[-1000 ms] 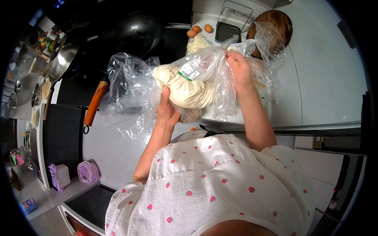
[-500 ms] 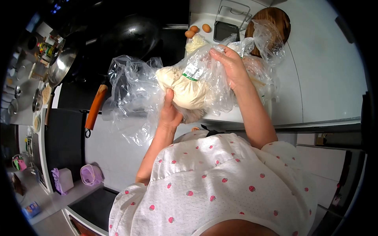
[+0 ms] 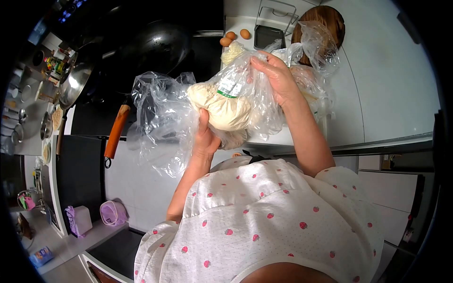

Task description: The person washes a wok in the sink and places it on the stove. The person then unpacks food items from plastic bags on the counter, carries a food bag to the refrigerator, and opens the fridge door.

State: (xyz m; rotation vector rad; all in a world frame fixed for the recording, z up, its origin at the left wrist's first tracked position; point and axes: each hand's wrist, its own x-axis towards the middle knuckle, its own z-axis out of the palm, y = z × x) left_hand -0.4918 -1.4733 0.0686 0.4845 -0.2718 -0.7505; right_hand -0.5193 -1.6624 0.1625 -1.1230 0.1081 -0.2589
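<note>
A clear plastic bag of flour [image 3: 228, 114], its contents cream-coloured and lumpy, hangs before me above the counter's edge. My left hand [image 3: 205, 138] is closed on the bag's lower left side, thumb pressed against the filled part. My right hand [image 3: 277, 79] pinches the bag's gathered upper right part between thumb and fingers. A white and green label with a barcode [image 3: 228, 88] is stuck on the bag. Loose clear plastic [image 3: 163, 104] spreads out on the left, beside my left hand. Behind my right hand lies another clear plastic bag [image 3: 309, 80], its contents partly hidden.
Several brown eggs [image 3: 245, 34] and a small pale bag [image 3: 232, 53] are at the back of the counter. A round wooden board [image 3: 330, 23] leans near a wire rack [image 3: 269, 37]. On the left sits a dark wok [image 3: 155, 49]; an orange wooden handle [image 3: 116, 132] juts toward me.
Both hands keep the same hold on the bag. The whole view has shifted slightly; the bag's label is tilted a little differently.
</note>
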